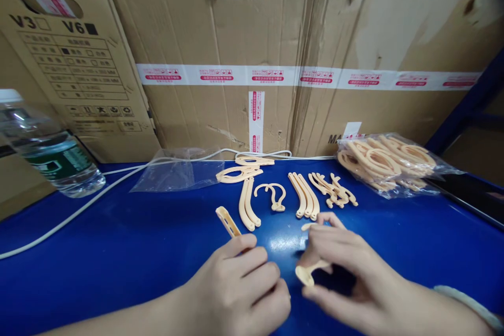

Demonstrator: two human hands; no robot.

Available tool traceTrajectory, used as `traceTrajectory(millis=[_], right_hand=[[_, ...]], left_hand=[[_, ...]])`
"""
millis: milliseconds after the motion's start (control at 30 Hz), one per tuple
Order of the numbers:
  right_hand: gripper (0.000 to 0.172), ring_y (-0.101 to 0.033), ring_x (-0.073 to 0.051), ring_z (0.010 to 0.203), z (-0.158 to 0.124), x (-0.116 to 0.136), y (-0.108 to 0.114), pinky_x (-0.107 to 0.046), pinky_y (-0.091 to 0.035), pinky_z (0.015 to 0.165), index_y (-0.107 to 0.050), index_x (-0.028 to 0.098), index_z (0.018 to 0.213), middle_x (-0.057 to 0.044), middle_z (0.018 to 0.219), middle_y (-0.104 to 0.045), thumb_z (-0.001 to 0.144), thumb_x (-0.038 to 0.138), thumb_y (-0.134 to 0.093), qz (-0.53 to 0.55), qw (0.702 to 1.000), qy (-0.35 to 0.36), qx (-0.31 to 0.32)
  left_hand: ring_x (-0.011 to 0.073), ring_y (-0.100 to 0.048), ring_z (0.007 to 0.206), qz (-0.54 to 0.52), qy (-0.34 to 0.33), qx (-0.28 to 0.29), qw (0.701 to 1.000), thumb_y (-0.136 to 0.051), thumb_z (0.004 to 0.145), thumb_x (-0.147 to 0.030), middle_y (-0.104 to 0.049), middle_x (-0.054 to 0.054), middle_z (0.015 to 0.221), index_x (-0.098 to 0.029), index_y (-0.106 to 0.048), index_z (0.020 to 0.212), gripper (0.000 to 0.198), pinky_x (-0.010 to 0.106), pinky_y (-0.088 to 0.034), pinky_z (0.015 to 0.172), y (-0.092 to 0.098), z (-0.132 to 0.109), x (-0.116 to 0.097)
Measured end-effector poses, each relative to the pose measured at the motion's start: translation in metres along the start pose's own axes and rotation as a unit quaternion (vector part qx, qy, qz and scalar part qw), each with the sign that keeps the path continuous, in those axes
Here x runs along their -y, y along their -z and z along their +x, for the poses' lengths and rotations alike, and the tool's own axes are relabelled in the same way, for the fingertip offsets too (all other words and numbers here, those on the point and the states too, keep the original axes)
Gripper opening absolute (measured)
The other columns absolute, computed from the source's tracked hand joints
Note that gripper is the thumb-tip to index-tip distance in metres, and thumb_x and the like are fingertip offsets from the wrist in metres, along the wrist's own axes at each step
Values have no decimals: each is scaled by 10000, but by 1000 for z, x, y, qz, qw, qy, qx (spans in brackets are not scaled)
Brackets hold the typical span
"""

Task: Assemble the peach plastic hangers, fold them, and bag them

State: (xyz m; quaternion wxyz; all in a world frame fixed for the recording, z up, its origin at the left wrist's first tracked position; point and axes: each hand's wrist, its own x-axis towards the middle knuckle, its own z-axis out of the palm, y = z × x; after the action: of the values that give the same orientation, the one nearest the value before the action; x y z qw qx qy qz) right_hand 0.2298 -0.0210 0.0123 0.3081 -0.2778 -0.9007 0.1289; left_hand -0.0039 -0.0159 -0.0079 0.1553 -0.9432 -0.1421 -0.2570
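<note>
My left hand point(248, 289) is closed around a beige plastic hanger arm point(227, 221), whose slotted end sticks out above the fist. Between the fingers and thumb of my right hand point(346, 268) is a beige hanger hook point(305, 275), partly hidden by the fingers. The two pieces are apart. Just beyond my hands lie a pair of curved hanger arms point(246, 205), two loose hooks point(277, 202), a row of several more arms point(303, 194) and a small pile of hooks point(334, 189).
Folded hangers point(239, 173) lie near the back edge of the blue table point(118, 262). A clear plastic bag point(177, 173), a white cable point(74, 218) and a water bottle point(51, 152) are left. A bag of hangers point(386, 163) sits right, before cardboard boxes point(220, 121).
</note>
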Motion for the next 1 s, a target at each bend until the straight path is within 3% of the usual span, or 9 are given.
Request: traceTrajectory(millis=[100,200,333,433,600,833,1000], right_hand=[[103,-599,-162,778,1,-12,3,-351,-379,911,-603,219,956,8,816,-645,865,217,-652,12,1000,-10,-25],[95,-599,-170,848,3,-19,5,-392,-339,999,-606,212,957,-5,869,-658,871,198,-642,27,999,-21,-13],[62,-576,-179,900,6,-20,4,-389,-388,946,-610,208,944,-18,895,-651,884,205,-623,54,998,-42,10],[66,-572,-178,885,7,-19,4,-377,-418,907,-614,207,953,-23,896,-650,887,210,-619,60,997,-40,9],[69,-577,-184,894,8,-21,6,-385,-430,924,-621,211,951,-28,894,-645,882,207,-625,54,998,-42,15],[105,-535,-218,1047,7,-32,3,-389,-449,911,-628,218,995,-71,1054,-601,894,200,-610,11,999,-37,9],[128,-523,-220,1031,16,-35,3,-434,-410,935,-629,211,1015,-71,1026,-602,903,165,-586,-22,1000,-20,5]], left_hand=[[174,-537,629,-47,29,54,997,-308,974,-130,-656,34,716,-219,-598,915,308,361,-393,737,7,-4,17],[170,-580,762,-95,62,74,991,-341,961,-76,-675,26,834,-216,-545,1064,268,360,-364,844,13,-6,38],[212,-554,914,-93,113,104,984,-375,924,-41,-654,56,951,-177,-530,1074,255,393,-339,893,14,-9,54],[233,-536,931,-92,135,116,980,-387,902,-62,-626,71,1001,-179,-547,1020,230,400,-355,868,13,-10,54],[232,-522,936,-126,167,86,974,-413,779,-24,-599,75,1012,-187,-544,958,274,374,-391,820,11,-11,51],[273,-518,1039,-119,269,61,954,-553,837,-195,-521,114,1162,-193,-531,1161,325,441,-476,887,3,-14,50],[276,-495,1125,-128,268,73,952,-536,908,-229,-493,104,1236,-251,-523,1278,371,482,-466,958,-3,-19,53]])
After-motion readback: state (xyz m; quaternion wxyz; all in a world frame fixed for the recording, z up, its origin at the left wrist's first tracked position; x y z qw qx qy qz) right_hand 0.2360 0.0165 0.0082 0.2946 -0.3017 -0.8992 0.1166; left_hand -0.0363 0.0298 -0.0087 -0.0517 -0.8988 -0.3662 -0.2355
